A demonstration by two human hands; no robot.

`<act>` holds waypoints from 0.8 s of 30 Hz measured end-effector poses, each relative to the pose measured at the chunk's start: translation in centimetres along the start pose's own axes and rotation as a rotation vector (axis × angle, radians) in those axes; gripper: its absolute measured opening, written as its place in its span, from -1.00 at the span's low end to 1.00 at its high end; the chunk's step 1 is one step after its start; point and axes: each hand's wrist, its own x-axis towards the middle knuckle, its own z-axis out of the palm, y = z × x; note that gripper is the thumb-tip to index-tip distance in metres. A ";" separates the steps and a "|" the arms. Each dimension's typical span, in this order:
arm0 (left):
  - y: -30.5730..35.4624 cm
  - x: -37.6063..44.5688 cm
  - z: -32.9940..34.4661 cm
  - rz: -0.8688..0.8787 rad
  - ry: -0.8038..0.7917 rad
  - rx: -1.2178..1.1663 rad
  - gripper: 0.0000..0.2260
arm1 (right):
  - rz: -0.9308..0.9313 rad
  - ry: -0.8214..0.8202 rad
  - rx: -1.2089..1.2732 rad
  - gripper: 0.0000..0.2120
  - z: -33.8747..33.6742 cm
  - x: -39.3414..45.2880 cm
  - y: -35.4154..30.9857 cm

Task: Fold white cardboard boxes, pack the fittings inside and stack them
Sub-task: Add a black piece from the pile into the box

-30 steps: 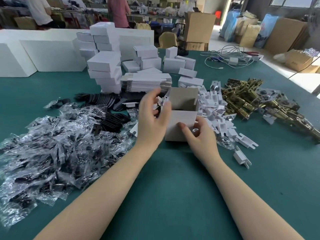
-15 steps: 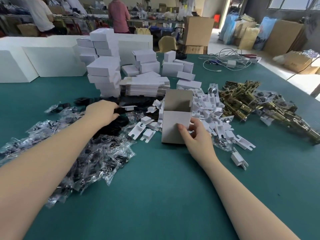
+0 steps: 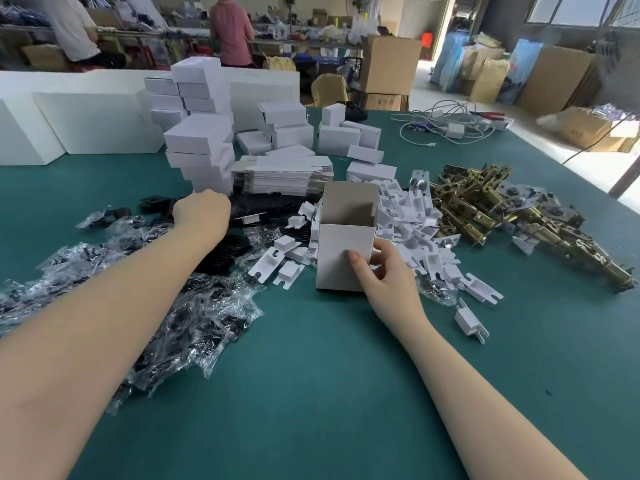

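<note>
Since half a second ago our left hand (image 3: 202, 216) has barely shifted; it stays curled over the black fittings (image 3: 273, 206) at ten o'clock, though we cannot tell whether it grips one. Our right hand (image 3: 384, 271) keeps its thumb and fingers clamped on the open box (image 3: 343, 251), which stands upright at table centre, top flaps up, white outside and grey inside. Finished boxes (image 3: 201, 147) stand stacked at eleven o'clock; this one is folded but, we judge, still needs filling, closing and stacking.

White cardboard box (image 3: 344, 251) stands upright w/ top open, amid white plastic fittings (image 3: 408, 216), brass latches (image 3: 498, 216) right, folded boxes stack (image 3: 201, 147) behind.
</note>
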 end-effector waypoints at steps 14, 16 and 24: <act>-1.1 1.7 0.7 0.109 -0.028 -0.296 -0.52 | -0.011 -0.014 0.001 -0.72 -0.1 0.0 -0.2; -1.4 1.6 0.1 0.108 0.003 -0.354 -0.58 | -0.011 -0.018 0.004 -0.73 -0.1 0.0 -0.1; -3.1 0.7 -1.7 0.440 -0.479 -0.319 -0.66 | -0.013 -0.023 0.021 -0.85 -0.1 0.1 -0.1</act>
